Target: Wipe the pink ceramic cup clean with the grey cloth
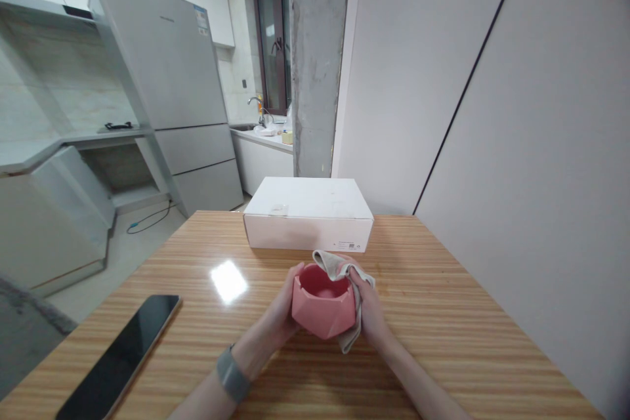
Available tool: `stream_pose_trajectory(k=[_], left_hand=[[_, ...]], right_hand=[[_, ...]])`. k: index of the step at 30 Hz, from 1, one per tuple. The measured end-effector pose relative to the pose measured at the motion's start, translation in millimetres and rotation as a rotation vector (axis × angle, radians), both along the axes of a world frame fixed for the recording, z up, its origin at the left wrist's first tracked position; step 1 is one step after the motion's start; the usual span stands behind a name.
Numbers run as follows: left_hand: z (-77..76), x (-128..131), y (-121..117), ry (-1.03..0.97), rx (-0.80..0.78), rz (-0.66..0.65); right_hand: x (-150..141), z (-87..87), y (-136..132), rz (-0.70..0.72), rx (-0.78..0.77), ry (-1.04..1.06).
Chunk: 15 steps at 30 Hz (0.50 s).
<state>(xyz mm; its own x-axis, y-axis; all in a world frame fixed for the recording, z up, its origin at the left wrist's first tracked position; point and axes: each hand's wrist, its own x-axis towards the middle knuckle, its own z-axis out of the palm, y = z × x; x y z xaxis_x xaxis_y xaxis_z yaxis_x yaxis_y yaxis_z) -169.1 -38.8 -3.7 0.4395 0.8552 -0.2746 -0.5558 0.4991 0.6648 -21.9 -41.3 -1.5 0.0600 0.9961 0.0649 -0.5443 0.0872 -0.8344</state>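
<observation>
A pink faceted bowl [323, 315] with small notches in its rim is held above the near middle of the table, its opening facing up and tilted toward me. My left hand [285, 307] grips its left side, fingers wrapped around the wall. On the opposite side, my right hand [368, 305] is closed on a light grey cloth [332, 264] and presses it to the bowl's right wall. Part of the cloth lies over the far rim, and a corner hangs below the bowl. Some fingertips of both hands are hidden behind the bowl and cloth.
A closed white box [310, 233] stands on the wood-grain table [443, 315] just beyond the bowl. At the left lies a black phone [123, 354]. A white wall [531, 144] runs along the right; a fridge [162, 72] and sink counter [266, 138] stand behind.
</observation>
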Motion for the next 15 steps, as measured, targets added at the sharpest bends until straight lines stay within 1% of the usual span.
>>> stream_pose_trajectory(k=[2, 6, 10, 13, 15], left_hand=[[0.8, 0.6, -1.0, -0.020, 0.026, 0.014], [2.8, -0.3, -4.4, 0.013, 0.033, -0.002], [10.6, -0.4, -7.7, -0.011, 0.074, 0.040], [17.0, 0.0, -9.0, -0.014, 0.063, 0.034], [18.1, 0.0, -9.0, -0.011, 0.062, 0.027]], right_hand=[[-2.3, 3.1, -1.8, -0.049, 0.031, -0.025], [-3.5, 6.4, -2.7, -0.116, 0.122, -0.104], [0.2, 5.1, -1.3, -0.099, 0.173, -0.140], [3.2, 3.4, -0.2, -0.091, 0.168, -0.163], [4.1, 3.0, 0.0, -0.095, 0.169, -0.172]])
